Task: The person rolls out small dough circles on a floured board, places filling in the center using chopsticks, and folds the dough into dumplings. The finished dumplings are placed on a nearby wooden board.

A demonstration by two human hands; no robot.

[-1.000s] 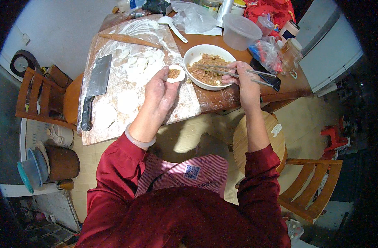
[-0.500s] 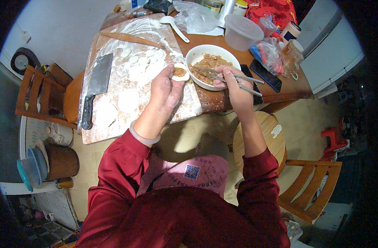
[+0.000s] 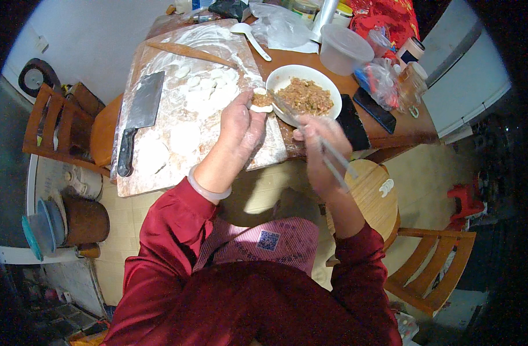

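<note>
My left hand (image 3: 242, 124) holds a round dumpling wrapper (image 3: 267, 108) with brown minced filling (image 3: 260, 100) on it, above the right edge of the floured board (image 3: 186, 167). In my right hand (image 3: 326, 147) is a pair of metal chopsticks (image 3: 333, 157), blurred by motion, their tips close to the wrapper. Just beyond my hands stands a white bowl (image 3: 279, 76) of minced filling. Small dough pieces (image 3: 209, 83) and flat wrappers (image 3: 185, 137) lie on the board.
A cleaver (image 3: 143, 115) lies at the board's left, a rolling pin (image 3: 189, 54) across its far part. A white spoon (image 3: 253, 43) rests beyond the bowl. A plastic tub (image 3: 346, 49), bagged items (image 3: 379, 81) and a dark phone (image 3: 375, 109) are on the right. A wooden stool (image 3: 356, 202) stands below.
My right hand has drawn the chopsticks out of the bowl toward the wrapper, and their angle has turned. My left hand still holds the wrapper, with little shift.
</note>
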